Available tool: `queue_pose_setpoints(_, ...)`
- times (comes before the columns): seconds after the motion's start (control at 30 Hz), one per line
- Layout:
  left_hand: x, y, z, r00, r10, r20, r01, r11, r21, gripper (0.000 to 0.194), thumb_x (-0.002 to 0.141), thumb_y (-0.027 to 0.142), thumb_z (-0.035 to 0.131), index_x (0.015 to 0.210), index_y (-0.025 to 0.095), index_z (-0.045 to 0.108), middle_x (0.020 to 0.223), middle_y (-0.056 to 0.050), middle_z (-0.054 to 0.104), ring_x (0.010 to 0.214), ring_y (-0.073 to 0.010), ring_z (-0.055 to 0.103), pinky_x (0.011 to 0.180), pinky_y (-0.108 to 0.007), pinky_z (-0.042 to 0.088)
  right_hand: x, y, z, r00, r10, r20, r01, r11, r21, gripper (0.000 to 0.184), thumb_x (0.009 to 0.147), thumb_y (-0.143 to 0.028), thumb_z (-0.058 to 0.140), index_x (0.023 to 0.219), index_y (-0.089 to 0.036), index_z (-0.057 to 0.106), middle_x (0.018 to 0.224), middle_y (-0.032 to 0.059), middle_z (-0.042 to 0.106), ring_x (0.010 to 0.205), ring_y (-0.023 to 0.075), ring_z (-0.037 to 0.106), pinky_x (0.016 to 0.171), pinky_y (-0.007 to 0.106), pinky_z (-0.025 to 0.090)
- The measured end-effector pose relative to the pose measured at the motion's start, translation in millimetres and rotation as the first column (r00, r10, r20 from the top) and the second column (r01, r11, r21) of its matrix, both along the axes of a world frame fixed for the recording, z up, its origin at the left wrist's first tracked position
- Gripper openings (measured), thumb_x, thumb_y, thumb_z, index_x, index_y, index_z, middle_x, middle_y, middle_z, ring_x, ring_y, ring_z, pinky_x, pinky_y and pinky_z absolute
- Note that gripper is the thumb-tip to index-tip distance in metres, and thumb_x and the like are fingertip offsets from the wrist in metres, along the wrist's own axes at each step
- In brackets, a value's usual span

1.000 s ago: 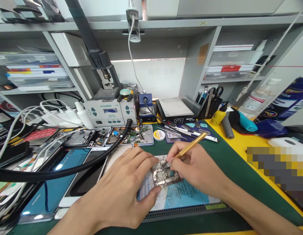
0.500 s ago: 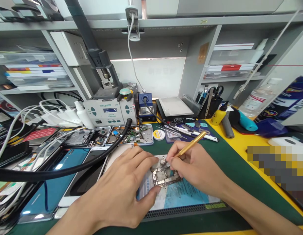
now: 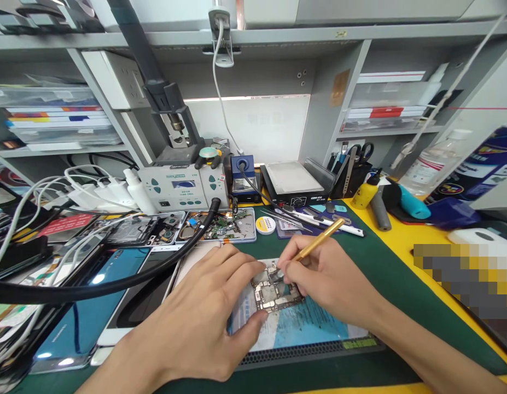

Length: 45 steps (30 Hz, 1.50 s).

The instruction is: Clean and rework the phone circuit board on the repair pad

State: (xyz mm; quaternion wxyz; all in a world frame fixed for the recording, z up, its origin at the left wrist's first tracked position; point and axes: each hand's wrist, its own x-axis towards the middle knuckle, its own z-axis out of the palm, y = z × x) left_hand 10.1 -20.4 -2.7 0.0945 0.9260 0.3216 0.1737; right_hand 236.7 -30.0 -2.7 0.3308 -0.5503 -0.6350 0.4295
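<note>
A small phone circuit board (image 3: 273, 293) lies on a light blue sheet (image 3: 306, 328) on the green mat (image 3: 372, 273). My left hand (image 3: 204, 323) rests flat on the board's left side, fingertips touching its edges. My right hand (image 3: 322, 279) grips a gold-handled tool (image 3: 319, 239) like a pen. Its tip touches the top of the board.
A thick black hose (image 3: 114, 282) crosses the left side over opened phones (image 3: 134, 230) and a blue phone back (image 3: 89, 306). Behind stand a grey rework station (image 3: 179, 189), a black hot plate (image 3: 294, 183), a solder tin (image 3: 265, 225), tweezers (image 3: 314, 219), a yellow bottle (image 3: 366, 191) and a clear bottle (image 3: 433, 164).
The view has shifted slightly. Both hands stay on the board, with the gold tool's tip making only tiny movements.
</note>
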Motion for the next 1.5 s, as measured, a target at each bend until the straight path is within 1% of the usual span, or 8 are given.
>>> queue_pose_setpoints(0.23,-1.3,1.2,2.2,1.000,-0.004,-0.008,0.004,1.000,-0.031,0.040,0.089,0.026,0.061,0.129,0.022,0.055,0.123,-0.009,0.064,0.121,-0.0312,0.053,0.109,-0.054,0.043,-0.3,3.7,8.9,0.985,-0.095,-0.144,0.101,0.994,0.038,0.010,0.081,-0.021,0.058,0.071,-0.020,0.059,0.061,-0.0025,0.061,0.048,0.0112,0.049,0.047,0.026,0.036)
queue_pose_setpoints(0.47,-2.0,1.9,0.3,1.000,-0.012,0.002,0.012,1.000,-0.006,0.055,0.085,0.016,0.055,0.140,0.023,0.049,0.135,-0.007,0.062,0.134,-0.0287,0.047,0.114,-0.048,0.043,1.8,5.4,5.0,0.989,-0.144,0.033,0.139,0.983,0.120,0.007,0.086,-0.023,0.058,0.080,-0.021,0.062,0.067,-0.0011,0.065,0.053,0.0128,0.052,0.047,0.026,0.035)
queue_pose_setpoints(0.57,-2.7,4.9,-3.3,1.000,0.010,0.009,-0.011,1.000,0.029,0.049,0.088,0.015,0.053,0.137,0.020,0.052,0.136,-0.008,0.061,0.132,-0.0289,0.048,0.116,-0.050,0.039,3.5,5.9,6.8,0.989,-0.146,-0.021,0.147,0.986,0.075,0.007,0.086,-0.021,0.058,0.079,-0.021,0.060,0.067,-0.0012,0.066,0.057,0.0156,0.063,0.047,0.024,0.042)
queue_pose_setpoints(0.7,-4.0,10.5,-7.6,0.997,0.072,0.030,-0.074,0.993,0.096,0.035,0.097,0.019,0.050,0.131,0.015,0.055,0.128,-0.012,0.062,0.122,-0.0300,0.051,0.109,-0.052,0.042,4.8,6.3,10.0,0.990,-0.136,-0.042,0.136,0.991,-0.018,0.012,0.088,-0.022,0.056,0.077,-0.021,0.056,0.056,-0.0064,0.057,0.034,0.0074,0.047,0.037,0.021,0.034)
queue_pose_setpoints(0.8,-3.2,10.1,-7.2,0.991,0.096,0.088,-0.107,0.986,0.128,0.029,0.099,0.021,0.050,0.126,0.015,0.057,0.118,-0.012,0.063,0.112,-0.0289,0.054,0.098,-0.050,0.046,5.2,6.8,11.7,0.987,-0.143,-0.069,0.143,0.990,-0.005,0.011,0.086,-0.020,0.058,0.075,-0.020,0.057,0.055,-0.0060,0.058,0.037,0.0074,0.050,0.037,0.018,0.034)
queue_pose_setpoints(1.0,7.8,-4.1,-0.8,0.992,0.123,0.024,-0.124,0.991,0.052,0.062,0.077,0.060,0.076,0.117,0.015,0.063,0.110,-0.012,0.059,0.105,-0.0341,0.051,0.099,-0.060,0.040,7.6,10.5,13.2,0.974,-0.098,-0.203,0.078,0.992,-0.104,0.015,0.089,-0.027,0.060,0.076,-0.020,0.058,0.063,-0.0029,0.061,0.043,0.0100,0.054,0.034,0.018,0.034)
queue_pose_setpoints(1.2,9.3,-6.2,0.9,0.992,0.122,-0.029,-0.124,0.989,-0.078,0.036,0.088,0.044,0.066,0.114,0.019,0.061,0.112,-0.010,0.053,0.105,-0.0319,0.047,0.093,-0.056,0.044,17.3,10.5,14.1,0.941,-0.020,-0.338,-0.060,0.973,-0.222,0.020,0.092,-0.038,0.066,0.089,-0.018,0.063,0.071,-0.0019,0.058,0.046,0.0084,0.048,0.034,0.018,0.032)
queue_pose_setpoints(1.5,6.5,-5.6,0.9,0.997,0.074,0.001,-0.073,0.986,-0.151,0.044,0.086,0.038,0.068,0.125,0.022,0.055,0.120,-0.008,0.051,0.114,-0.0311,0.047,0.101,-0.054,0.044,14.6,11.1,12.8,0.978,0.024,-0.205,-0.051,0.990,-0.128,0.019,0.093,-0.021,0.056,0.075,-0.019,0.057,0.053,-0.0048,0.051,0.047,0.0088,0.048,0.041,0.018,0.033)
